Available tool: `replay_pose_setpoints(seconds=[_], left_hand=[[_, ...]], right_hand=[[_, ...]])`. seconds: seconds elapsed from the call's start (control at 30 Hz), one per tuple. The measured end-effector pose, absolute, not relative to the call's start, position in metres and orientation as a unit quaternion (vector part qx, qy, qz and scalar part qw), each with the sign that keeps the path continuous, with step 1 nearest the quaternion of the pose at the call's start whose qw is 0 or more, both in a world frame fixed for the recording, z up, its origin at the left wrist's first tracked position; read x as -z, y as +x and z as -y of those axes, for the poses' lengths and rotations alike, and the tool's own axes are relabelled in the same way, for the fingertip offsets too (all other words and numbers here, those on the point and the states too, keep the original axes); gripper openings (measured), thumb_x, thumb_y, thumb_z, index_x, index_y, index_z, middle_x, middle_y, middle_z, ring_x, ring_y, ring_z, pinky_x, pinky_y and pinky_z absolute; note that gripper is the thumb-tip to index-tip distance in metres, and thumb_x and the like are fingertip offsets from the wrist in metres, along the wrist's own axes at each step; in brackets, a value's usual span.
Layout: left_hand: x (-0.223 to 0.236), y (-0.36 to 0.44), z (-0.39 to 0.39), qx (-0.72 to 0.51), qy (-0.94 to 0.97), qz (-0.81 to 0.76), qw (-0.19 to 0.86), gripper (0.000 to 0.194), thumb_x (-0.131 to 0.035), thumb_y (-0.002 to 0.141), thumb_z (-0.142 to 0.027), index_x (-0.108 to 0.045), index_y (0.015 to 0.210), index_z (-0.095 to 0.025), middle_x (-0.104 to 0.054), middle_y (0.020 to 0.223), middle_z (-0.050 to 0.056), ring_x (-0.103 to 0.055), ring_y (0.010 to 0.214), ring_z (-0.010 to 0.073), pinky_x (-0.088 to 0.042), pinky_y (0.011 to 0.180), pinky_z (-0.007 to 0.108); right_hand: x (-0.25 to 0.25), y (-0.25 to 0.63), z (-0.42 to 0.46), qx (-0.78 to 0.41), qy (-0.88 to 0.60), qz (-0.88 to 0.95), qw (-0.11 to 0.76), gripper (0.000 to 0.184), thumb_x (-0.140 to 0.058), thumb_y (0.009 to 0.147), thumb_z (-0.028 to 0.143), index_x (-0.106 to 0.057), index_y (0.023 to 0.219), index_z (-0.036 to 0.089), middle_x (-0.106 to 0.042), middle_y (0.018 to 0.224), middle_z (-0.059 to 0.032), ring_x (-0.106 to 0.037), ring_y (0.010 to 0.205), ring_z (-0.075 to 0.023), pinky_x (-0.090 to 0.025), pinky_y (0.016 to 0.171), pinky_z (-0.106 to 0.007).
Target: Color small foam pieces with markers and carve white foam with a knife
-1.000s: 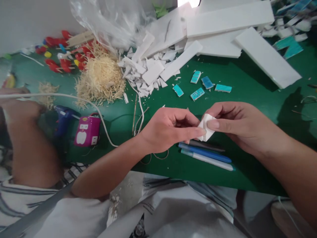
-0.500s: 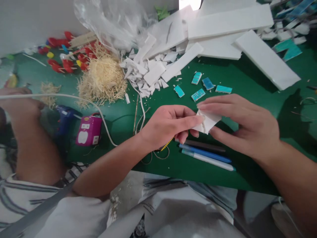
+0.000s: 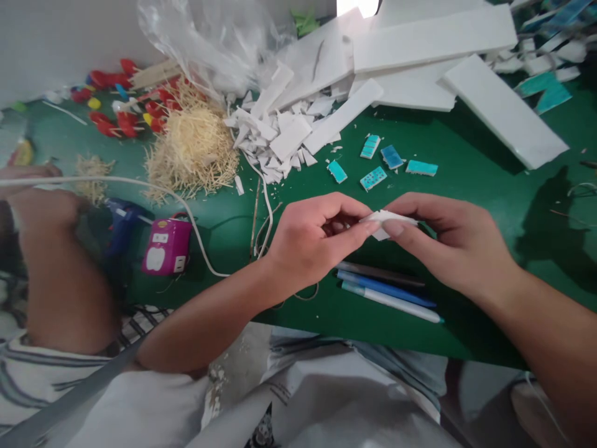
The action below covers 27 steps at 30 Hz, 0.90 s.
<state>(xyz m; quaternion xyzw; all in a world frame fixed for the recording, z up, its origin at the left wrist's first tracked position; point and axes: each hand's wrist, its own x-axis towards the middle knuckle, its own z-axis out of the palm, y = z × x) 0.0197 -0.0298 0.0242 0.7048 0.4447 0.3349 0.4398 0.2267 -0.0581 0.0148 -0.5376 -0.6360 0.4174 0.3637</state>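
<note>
Between my two hands is a small piece of white foam board (image 3: 383,216), tilted so its edge faces me. My left hand (image 3: 321,239) pinches its left end between thumb and fingers. On the other end, my right hand (image 3: 441,233) grips it with the thumb on the near side and fingers behind. Just below lie a dark pen (image 3: 380,274), a blue pen (image 3: 387,289) and a white marker (image 3: 392,302), side by side. Beyond my hands are several small blue-painted foam pieces (image 3: 374,178), some with stripes or dots.
White foam scraps (image 3: 289,137) and long foam strips (image 3: 506,112) cover the back of the green table. Left of them sit a heap of thin wooden sticks (image 3: 200,140), a magenta power adapter (image 3: 166,246), a blue glue gun (image 3: 122,221) and a white cable (image 3: 198,233). A co-worker's arm (image 3: 65,274) rests at far left.
The foam piece has turned from facing up to nearly edge-on. My right hand has closed in on it, with its thumb now over the near face.
</note>
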Motion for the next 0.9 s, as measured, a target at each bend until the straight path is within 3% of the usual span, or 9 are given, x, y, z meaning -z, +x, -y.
replay_pose_setpoints(seconds=[0.13, 0.3, 0.7, 0.9], left_hand=[[-0.023, 0.019, 0.029, -0.319, 0.712, -0.43, 0.453, 0.009, -0.082, 0.089, -0.027, -0.083, 0.084, -0.019, -0.072, 0.065, -0.003, -0.057, 0.055, 0.008, -0.046, 0.052, 0.02], [-0.02, 0.02, 0.031, -0.326, 0.713, -0.416, 0.461, 0.009, -0.084, 0.089, -0.023, -0.081, 0.082, -0.018, -0.075, 0.068, -0.003, -0.061, 0.056, 0.007, -0.048, 0.053, 0.017], [-0.025, 0.022, 0.031, -0.317, 0.648, -0.429, 0.543, 0.009, -0.081, 0.085, -0.022, -0.076, 0.078, -0.018, -0.074, 0.068, -0.004, -0.064, 0.054, 0.0074, -0.052, 0.05, 0.016], [-0.015, 0.019, 0.023, -0.332, 0.707, -0.43, 0.452, 0.012, -0.082, 0.088, -0.029, -0.079, 0.082, -0.019, -0.073, 0.065, -0.004, -0.061, 0.054, 0.0078, -0.049, 0.052, 0.018]], right_hand=[[-0.015, 0.223, 0.06, -0.381, -0.535, 0.624, 0.423, 0.011, -0.084, 0.088, 0.036, -0.077, 0.084, 0.029, -0.078, 0.084, -0.001, -0.069, 0.074, -0.018, -0.058, 0.069, -0.033], [-0.019, 0.223, 0.061, -0.39, -0.532, 0.628, 0.413, 0.013, -0.077, 0.088, 0.026, -0.076, 0.076, 0.027, -0.076, 0.074, 0.0008, -0.067, 0.067, -0.0152, -0.056, 0.063, -0.029], [-0.022, 0.223, 0.055, -0.51, -0.545, 0.531, 0.401, 0.023, -0.087, 0.08, 0.042, -0.077, 0.07, 0.025, -0.072, 0.066, -0.0006, -0.061, 0.058, -0.0138, -0.051, 0.053, -0.027], [-0.017, 0.223, 0.055, -0.464, -0.559, 0.546, 0.417, 0.013, -0.086, 0.079, 0.036, -0.08, 0.079, 0.025, -0.078, 0.077, -0.0008, -0.069, 0.066, -0.0149, -0.059, 0.06, -0.028]])
